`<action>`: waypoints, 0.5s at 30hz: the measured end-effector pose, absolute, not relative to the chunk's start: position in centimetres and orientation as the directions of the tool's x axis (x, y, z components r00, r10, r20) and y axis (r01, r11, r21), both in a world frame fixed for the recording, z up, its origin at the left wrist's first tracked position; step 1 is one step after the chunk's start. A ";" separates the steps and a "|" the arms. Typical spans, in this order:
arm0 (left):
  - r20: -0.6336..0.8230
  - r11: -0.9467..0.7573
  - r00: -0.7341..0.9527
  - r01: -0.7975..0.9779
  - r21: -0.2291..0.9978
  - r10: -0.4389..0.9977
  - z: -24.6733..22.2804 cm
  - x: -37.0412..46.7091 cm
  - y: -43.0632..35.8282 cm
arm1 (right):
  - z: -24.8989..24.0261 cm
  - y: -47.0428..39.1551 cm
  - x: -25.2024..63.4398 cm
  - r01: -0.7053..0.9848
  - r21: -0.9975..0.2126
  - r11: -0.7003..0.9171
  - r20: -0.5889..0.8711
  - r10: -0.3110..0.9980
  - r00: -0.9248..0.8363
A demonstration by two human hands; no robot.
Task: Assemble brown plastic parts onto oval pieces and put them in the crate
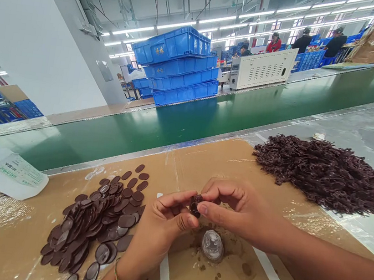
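Both hands meet over the brown work surface (215, 162), holding one small dark brown piece (195, 204) between their fingertips. My left hand (165, 222) pinches it from the left, and my right hand (238, 208) grips it from the right. Just below them a clear oval dish (212, 246) sits on the surface. A heap of flat dark brown oval discs (94, 219) lies to the left of my left hand. On the right, beyond my right hand, is a large pile of dark, twisted, branching pieces (320, 173).
A white bottle (18, 175) with a blue cap lies at the far left. Behind the surface runs a green conveyor belt (122, 134). Blue crates (182, 73) are stacked beyond it, beside a cream metal machine (263, 69). Several people are in the background.
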State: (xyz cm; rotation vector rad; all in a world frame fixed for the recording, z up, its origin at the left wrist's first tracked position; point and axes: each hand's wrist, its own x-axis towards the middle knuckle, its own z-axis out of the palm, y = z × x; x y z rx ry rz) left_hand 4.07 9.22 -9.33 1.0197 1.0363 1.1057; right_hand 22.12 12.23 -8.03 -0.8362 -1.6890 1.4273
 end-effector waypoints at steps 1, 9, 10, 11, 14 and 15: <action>-0.127 0.152 0.139 -0.184 0.971 0.982 -9.3 4.1 9.2 | -8.0 12.2 22.1 0.018 -0.986 0.166 0.135 0.859 -0.494; -0.115 0.142 0.144 -0.193 0.971 0.983 -9.6 4.1 9.4 | -7.9 12.2 22.1 0.031 -0.986 0.165 0.129 0.862 -0.490; -0.117 0.143 0.142 -0.194 0.970 0.983 -9.6 4.1 9.4 | -7.9 12.2 22.1 0.026 -0.985 0.168 0.134 0.862 -0.490; -0.114 0.140 0.140 -0.193 0.971 0.984 -9.7 4.1 9.4 | -7.9 12.2 22.1 0.021 -0.985 0.170 0.138 0.861 -0.490; -0.108 0.135 0.145 -0.191 0.972 0.983 -9.6 4.1 9.4 | -7.9 12.2 22.0 0.013 -0.986 0.167 0.139 0.859 -0.493; -0.110 0.138 0.149 -0.190 0.972 0.983 -9.6 4.1 9.4 | -7.8 12.2 22.0 0.012 -0.986 0.165 0.138 0.859 -0.492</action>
